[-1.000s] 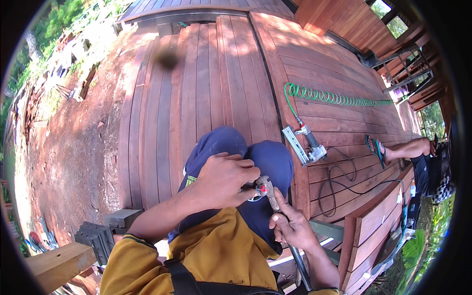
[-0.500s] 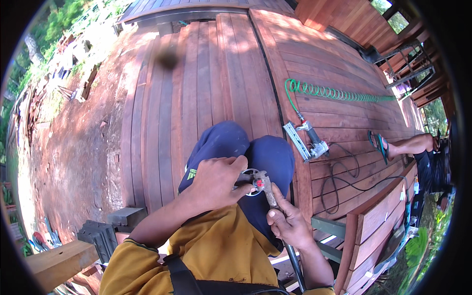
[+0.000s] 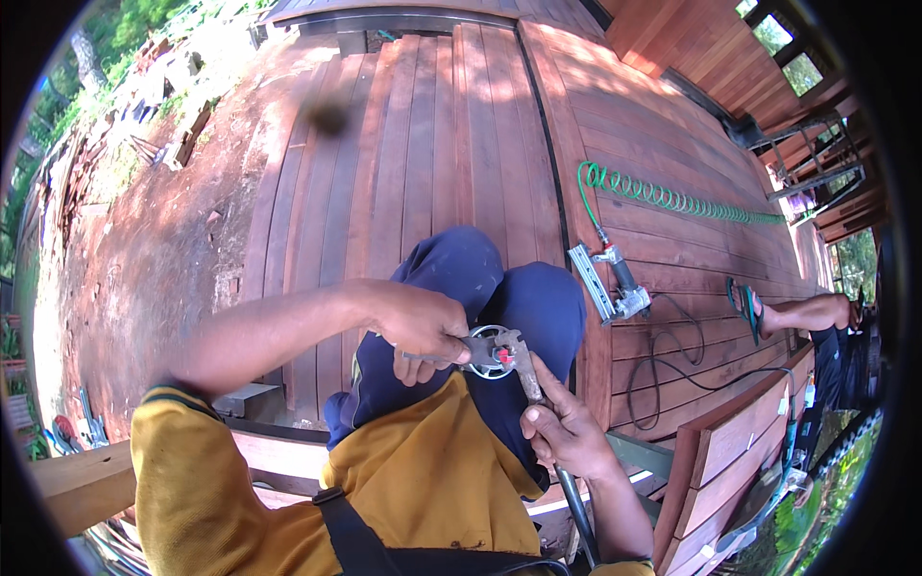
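Observation:
My left hand (image 3: 427, 331) is closed around a short grey metal tool (image 3: 479, 349). Its kind is unclear, as my fingers cover most of it. The tool's end meets a thin silver ring (image 3: 492, 373) with a small red piece (image 3: 504, 355) inside. My right hand (image 3: 569, 432) grips a long dark rod (image 3: 576, 514) with a worn, rusty metal head (image 3: 523, 363). That head touches the ring's right side, and the rod runs down past my right forearm. Both hands work just above my lap, in front of my knees in blue trousers.
On the reddish plank deck (image 3: 423, 144) lies a nail gun (image 3: 615, 283), joined to a coiled green air hose (image 3: 687, 200). A black cable (image 3: 663, 350) curls nearby. Another person's sandalled foot (image 3: 751, 312) rests at the right. A slatted wooden panel (image 3: 740, 451) stands lower right.
My left hand has turned and lowered slightly, its elbow swinging out to the left. The grey tool has turned against the ring. My right hand keeps its grip; the view has shifted slightly.

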The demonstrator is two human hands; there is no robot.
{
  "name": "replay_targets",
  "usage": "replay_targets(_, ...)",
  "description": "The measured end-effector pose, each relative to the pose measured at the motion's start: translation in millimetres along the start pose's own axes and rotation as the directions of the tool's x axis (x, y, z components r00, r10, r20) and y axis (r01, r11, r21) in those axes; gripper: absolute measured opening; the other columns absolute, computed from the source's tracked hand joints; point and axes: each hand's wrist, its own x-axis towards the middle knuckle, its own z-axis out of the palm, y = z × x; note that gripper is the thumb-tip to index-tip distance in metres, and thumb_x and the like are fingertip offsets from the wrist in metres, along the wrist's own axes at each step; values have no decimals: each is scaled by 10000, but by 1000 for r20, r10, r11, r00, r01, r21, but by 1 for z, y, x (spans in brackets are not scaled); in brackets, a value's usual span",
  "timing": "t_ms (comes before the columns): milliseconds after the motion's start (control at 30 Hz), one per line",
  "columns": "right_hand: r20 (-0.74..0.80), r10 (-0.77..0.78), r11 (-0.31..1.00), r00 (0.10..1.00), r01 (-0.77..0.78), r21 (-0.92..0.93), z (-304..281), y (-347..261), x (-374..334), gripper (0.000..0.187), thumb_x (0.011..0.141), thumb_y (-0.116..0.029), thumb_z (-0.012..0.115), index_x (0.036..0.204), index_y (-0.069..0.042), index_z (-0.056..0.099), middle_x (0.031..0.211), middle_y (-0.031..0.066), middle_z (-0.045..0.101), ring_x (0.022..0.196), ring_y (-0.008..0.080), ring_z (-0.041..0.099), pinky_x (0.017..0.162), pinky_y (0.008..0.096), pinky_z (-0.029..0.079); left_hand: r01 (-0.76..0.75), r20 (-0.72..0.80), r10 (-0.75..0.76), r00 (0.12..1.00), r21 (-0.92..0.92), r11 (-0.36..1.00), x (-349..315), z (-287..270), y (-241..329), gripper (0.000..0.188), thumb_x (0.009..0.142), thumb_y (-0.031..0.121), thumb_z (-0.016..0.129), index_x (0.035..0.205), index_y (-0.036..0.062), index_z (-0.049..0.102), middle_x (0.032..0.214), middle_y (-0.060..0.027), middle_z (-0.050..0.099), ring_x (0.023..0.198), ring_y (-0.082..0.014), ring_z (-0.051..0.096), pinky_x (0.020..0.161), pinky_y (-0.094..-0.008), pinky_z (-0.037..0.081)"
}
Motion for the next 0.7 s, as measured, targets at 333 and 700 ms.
replay_targets(333,59,-75,977,995,61,206,-10,22,-4,732,1149,-103,463,1759,-284,102,829,21,493,563,49,414,482,191,398,-38,133,118,984,-493,869,23,8,-25,552,1151,472,507,911,-4,649,682,-1,553,520,-81,457,469,-231,380)
replay_targets(700,-26,-16,979,1000,21,204,3,18,-9,723,1150,-61,438,1759,-287,119,801,-15,442,544,21,343,463,183,349,-19,99,139,985,-746,666,15,38,-28,550,1128,515,542,962,-4,619,695,13,473,513,-76,378,455,-250,324)
